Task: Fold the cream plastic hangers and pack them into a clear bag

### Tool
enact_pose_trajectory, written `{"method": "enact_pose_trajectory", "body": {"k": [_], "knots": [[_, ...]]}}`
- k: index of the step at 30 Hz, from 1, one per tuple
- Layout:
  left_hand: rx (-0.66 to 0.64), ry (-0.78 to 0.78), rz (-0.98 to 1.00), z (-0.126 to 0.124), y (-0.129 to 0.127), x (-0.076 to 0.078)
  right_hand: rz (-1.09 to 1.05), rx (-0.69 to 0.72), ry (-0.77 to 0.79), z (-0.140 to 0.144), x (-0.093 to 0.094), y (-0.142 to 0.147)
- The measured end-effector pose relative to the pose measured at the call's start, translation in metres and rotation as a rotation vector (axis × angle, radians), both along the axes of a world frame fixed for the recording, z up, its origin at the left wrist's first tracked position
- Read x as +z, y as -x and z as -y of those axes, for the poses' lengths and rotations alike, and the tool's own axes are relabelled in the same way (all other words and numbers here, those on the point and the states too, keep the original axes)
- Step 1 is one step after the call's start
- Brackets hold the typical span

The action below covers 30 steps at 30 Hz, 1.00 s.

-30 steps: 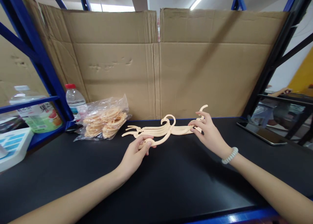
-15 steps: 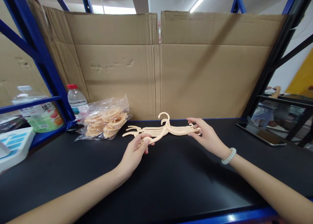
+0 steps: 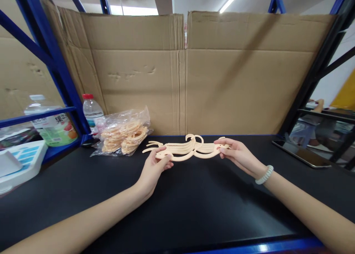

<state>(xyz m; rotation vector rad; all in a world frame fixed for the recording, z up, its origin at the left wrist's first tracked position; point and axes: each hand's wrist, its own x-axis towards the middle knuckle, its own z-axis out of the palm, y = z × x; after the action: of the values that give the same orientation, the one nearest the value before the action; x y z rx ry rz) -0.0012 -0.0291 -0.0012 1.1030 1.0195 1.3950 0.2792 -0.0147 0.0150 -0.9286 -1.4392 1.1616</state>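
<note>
A small stack of pale cream plastic clothes hangers [image 3: 188,150] lies flat on the matte black counter [image 3: 194,206], near its back edge and just in front of the upright brown cardboard sheets [image 3: 183,76]. The stack's long axis runs left to right across the view, with the curled hooks [image 3: 194,137] at its middle pointing toward the cardboard. The left hand [image 3: 154,169] is pinched on the left arm of the nearest hanger, thumb on top and fingers [image 3: 166,158] curled below, while the right hand [image 3: 240,156] is closed on the right end of the stack, a white beaded bracelet [image 3: 264,175] on its wrist. The two hands are well apart, one at each end, so the hangers span the space between them; neither hand is clearly nearer, since both touch. To the left, just beside the stack's tips, sits a crinkled clear plastic bag of more cream hangers [image 3: 124,137], and behind it a clear water bottle with a red cap [image 3: 93,111]. A dark flat tablet [image 3: 301,154] lies far right on the counter.
</note>
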Motion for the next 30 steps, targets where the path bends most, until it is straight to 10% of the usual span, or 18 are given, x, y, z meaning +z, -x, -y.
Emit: {"method": "enact_pose_trajectory", "body": {"k": [14, 30], "knots": [[-0.172, -0.034, -0.134, 0.01, -0.007, -0.001, -0.168, 0.162, 0.113, 0.012, -0.009, 0.026], [-0.327, -0.095, -0.181, 0.011, -0.009, -0.007, 0.356, 0.564, -0.061, 0.026, -0.005, 0.033]]}}
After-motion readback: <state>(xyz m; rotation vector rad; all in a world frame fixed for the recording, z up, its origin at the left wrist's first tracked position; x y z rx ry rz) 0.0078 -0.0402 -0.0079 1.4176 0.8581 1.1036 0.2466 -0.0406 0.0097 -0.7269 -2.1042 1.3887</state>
